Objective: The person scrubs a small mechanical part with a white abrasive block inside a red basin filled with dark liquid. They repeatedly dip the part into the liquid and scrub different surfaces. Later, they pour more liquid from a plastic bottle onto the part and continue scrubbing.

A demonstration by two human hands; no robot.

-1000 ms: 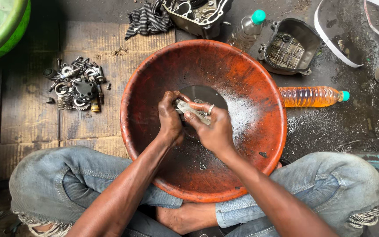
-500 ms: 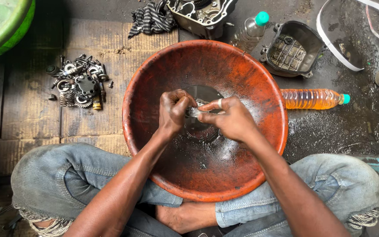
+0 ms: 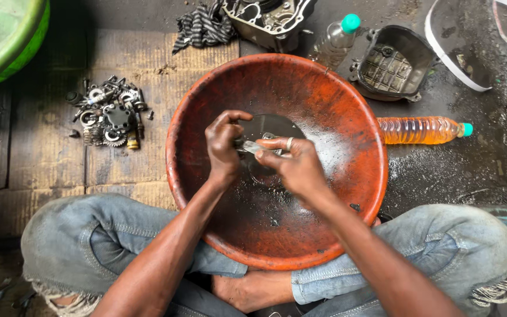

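A wide, oily orange-red basin (image 3: 335,100) sits on the ground between my crossed legs. Over its dark middle, both hands grip one small shiny metal part (image 3: 252,147). My left hand (image 3: 223,147) is curled around its left end. My right hand (image 3: 291,165), with a ring on one finger, pinches the right end from the other side. Most of the part is hidden by my fingers.
A heap of gears, springs and small metal parts (image 3: 110,117) lies on cardboard to the left. Behind the basin are a striped rag (image 3: 203,26), an engine casing (image 3: 268,17), a clear bottle (image 3: 337,38) and a metal cover (image 3: 394,61). A bottle of amber liquid (image 3: 421,130) lies right; green tub (image 3: 1,32) top left.
Both hands have kept hold of the metal part and turned it over the basin's middle. The right hand swung up level with the left, then dropped back a little.
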